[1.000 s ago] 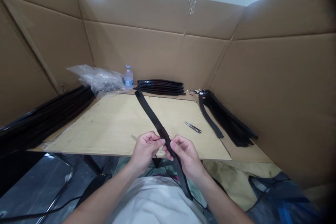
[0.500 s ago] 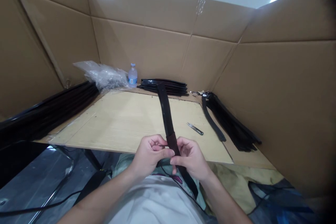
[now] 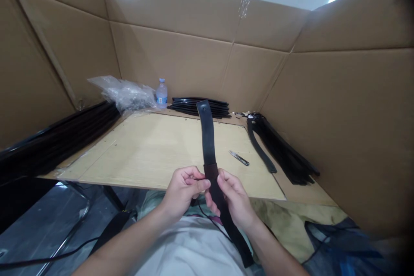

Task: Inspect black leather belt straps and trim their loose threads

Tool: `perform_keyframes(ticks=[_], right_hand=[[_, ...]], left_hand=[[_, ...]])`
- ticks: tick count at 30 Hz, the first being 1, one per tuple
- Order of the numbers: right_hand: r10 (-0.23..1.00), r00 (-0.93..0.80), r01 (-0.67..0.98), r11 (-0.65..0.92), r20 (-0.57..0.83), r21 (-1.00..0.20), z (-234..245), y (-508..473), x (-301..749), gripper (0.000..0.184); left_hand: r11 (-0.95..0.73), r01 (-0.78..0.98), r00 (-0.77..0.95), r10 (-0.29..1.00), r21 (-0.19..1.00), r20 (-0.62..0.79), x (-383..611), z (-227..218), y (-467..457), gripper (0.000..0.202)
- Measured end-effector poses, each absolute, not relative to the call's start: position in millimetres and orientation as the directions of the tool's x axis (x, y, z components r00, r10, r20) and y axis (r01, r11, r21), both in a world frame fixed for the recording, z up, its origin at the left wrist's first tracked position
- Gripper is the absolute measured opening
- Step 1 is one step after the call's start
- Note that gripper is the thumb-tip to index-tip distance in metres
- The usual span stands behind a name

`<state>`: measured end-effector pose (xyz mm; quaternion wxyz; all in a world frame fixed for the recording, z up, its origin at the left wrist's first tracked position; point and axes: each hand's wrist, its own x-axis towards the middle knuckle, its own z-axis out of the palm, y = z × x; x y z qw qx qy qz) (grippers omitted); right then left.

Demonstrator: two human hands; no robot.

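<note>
Between left hand [image 3: 185,190] and right hand [image 3: 235,196], a strap [image 3: 214,186] is pinched.

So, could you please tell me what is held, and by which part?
A dark strap, pinched near its middle, left grip on one edge, right grip on the other.

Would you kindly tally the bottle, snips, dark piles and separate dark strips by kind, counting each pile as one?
Bottle: 1
Snips: 1
Dark piles: 3 (left pile, back pile, right pile)
Separate dark strips: 2 (held strip, lone strip)
Total: 7
</note>
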<state>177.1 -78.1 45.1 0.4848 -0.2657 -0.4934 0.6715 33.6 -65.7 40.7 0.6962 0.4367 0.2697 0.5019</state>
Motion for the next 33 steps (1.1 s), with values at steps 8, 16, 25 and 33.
perform_keyframes(ticks=[8,16,25,33], right_hand=[[0.956,-0.289,-0.341,-0.059,0.045,-0.938,43,-78,171,0.031],[0.937,-0.332,-0.453,-0.061,0.105,-0.890,43,-70,173,0.018],[0.954,-0.289,-0.467,-0.062,0.086,-0.882,29,-59,174,0.024],[0.923,-0.376,-0.295,-0.040,0.078,-0.955,36,-62,178,0.029]], left_hand=[[0.143,-0.455,0.319,0.948,0.879,0.011,34,35,-63,0.029],[0.077,-0.474,0.224,0.974,0.877,0.035,32,38,-52,0.028],[0.115,-0.509,0.204,0.979,0.853,-0.010,32,28,-42,0.031],[0.090,-0.492,0.285,0.957,0.866,0.062,30,27,-41,0.030]])
